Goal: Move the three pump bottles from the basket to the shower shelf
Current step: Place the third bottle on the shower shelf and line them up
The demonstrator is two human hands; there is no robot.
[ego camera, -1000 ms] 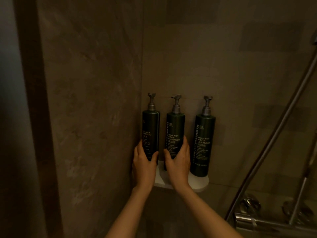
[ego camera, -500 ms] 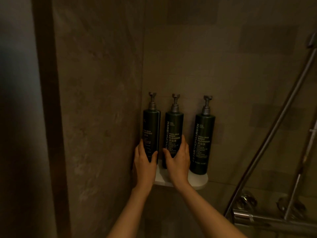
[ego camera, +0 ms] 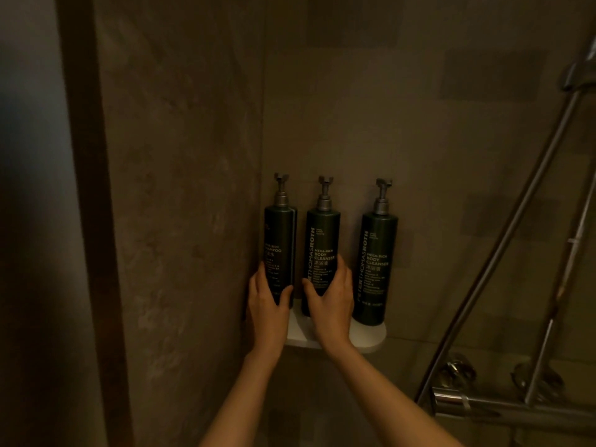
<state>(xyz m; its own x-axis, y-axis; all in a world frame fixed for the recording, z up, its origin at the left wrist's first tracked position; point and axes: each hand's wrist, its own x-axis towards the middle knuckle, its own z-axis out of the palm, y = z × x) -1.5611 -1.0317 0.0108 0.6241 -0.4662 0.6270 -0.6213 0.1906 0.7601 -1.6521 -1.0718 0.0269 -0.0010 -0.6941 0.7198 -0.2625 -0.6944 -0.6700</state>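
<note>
Three dark green pump bottles stand upright in a row on the small white corner shelf (ego camera: 371, 337). The left bottle (ego camera: 280, 233), labelled shampoo, sits against the corner, and my left hand (ego camera: 267, 304) is wrapped around its lower part. My right hand (ego camera: 332, 301) grips the base of the middle bottle (ego camera: 322, 240), a body cleanser. The right bottle (ego camera: 377, 262) stands free, a small gap away from my right hand. The basket is out of sight.
Brown stone walls meet in a corner behind the bottles. A slanted shower rail (ego camera: 503, 240) and hose run down the right side to a chrome mixer bar (ego camera: 483, 404) with knobs at lower right. A dark door frame (ego camera: 87, 221) stands at left.
The middle bottle's pump head has turned from sideways to facing front. Both hands kept their grips on the two left bottles; the view shifted slightly.
</note>
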